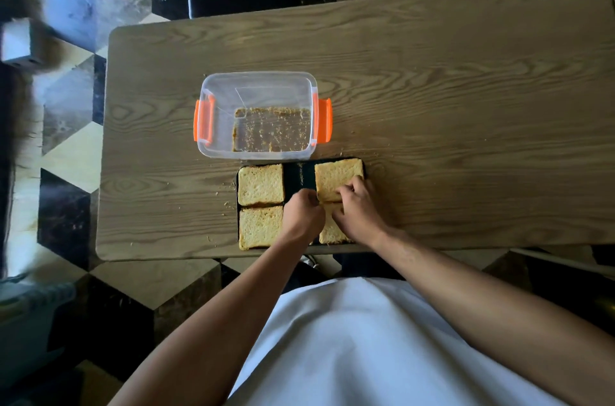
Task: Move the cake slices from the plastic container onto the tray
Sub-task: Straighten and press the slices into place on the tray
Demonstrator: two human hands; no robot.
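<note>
Both grips, left hand (304,206) and right hand (354,206), pinch a soft, crumbly cake slice (329,229) by its near edges; support it from beneath.

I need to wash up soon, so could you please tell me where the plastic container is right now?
In the head view, the container sits on the table, just beyond the tray, left of centre.

The surface (432,106) under my work is matt wood with a strong wavy grain. The plastic container (256,86) is clear and glossy, with bright orange plastic clips (203,121) on its ends and a crumb-speckled brown residue on its bottom. The cake slices (261,184) look porous and spongy, dry and golden. The tray (299,175) is dark and matt.
</note>
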